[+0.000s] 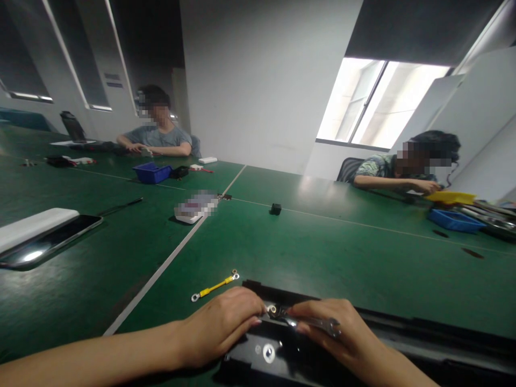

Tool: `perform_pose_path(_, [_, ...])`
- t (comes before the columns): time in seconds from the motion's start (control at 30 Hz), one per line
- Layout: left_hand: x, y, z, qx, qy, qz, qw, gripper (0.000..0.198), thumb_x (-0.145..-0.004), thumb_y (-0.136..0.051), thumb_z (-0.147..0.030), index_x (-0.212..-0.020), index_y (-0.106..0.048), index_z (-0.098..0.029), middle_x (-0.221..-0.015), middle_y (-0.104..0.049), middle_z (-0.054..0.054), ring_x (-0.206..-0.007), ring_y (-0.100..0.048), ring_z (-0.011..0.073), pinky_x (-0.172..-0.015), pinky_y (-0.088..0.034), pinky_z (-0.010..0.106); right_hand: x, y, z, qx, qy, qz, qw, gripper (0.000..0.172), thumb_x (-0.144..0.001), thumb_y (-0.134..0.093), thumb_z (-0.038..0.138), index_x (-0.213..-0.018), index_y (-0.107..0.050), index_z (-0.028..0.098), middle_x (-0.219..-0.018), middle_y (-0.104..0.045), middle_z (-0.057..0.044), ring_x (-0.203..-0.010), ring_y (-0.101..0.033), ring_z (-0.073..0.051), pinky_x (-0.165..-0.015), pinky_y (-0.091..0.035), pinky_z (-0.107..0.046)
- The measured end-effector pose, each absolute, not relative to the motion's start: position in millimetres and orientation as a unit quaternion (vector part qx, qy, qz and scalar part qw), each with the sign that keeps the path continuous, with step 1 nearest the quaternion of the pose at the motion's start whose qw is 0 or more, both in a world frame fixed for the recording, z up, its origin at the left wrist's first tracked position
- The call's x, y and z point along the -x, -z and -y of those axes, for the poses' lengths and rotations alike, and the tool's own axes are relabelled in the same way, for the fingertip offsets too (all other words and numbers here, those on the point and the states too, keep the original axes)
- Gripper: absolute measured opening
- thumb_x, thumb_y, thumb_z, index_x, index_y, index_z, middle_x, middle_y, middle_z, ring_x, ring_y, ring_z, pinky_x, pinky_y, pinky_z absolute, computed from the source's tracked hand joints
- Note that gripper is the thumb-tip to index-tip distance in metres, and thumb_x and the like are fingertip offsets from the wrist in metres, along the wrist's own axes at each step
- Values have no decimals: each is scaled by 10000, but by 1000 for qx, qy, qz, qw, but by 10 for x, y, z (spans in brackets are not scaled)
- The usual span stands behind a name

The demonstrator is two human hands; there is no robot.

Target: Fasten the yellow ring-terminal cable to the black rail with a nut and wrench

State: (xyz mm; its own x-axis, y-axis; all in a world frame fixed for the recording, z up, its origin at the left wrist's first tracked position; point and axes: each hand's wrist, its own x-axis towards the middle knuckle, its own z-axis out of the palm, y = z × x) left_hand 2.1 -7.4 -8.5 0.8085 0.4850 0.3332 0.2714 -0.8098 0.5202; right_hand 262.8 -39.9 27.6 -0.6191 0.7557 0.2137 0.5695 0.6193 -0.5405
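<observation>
A long black metal housing [288, 357] lies on the green table in front of me. My right hand [336, 328] is closed round a silver wrench [318, 323], whose ring end sits at a small brass-coloured nut [273, 309] in the housing. My left hand [229, 322] rests on the housing's left part, fingers together, fingertips at the nut's left side; what they pinch, if anything, is hidden. Below the nut is a round silver washer-like part [269, 352]. A yellow cable with ring terminals [215, 286] lies on the table beyond my left hand.
A phone [56, 242] and white case [36, 226] lie left. A white device [195, 207] and small black block [276, 209] stand farther off. Blue trays [151, 173] are near two seated people [161, 134], one at back left, the other at right [395, 169].
</observation>
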Motion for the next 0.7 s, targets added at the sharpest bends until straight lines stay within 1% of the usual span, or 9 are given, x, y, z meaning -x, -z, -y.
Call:
perform_pose_path(0.37, [-23, 93, 75, -923, -244, -197, 221, 227, -973, -349, -174, -1124, -517, -148, -1053, -632, 103, -1014, -578, 213, -937, -455, 347, -2611, -229, 378, 366, -170, 892, 205, 235, -940, -498, 359, -1014, -648, 193, -890, -724, -44, -769, -685, -155, -690, -501, -235])
perform_pose_path(0.7, [-25, 93, 78, -923, -245, -196, 224, 237, -976, -339, -183, -1117, -526, -149, -1048, -639, 105, -1005, -583, 217, -928, -462, 359, -2593, -226, 376, 354, -152, 904, 187, 209, -936, -516, 354, -992, -635, 192, -840, -716, -27, -714, -678, -148, -647, -466, -236])
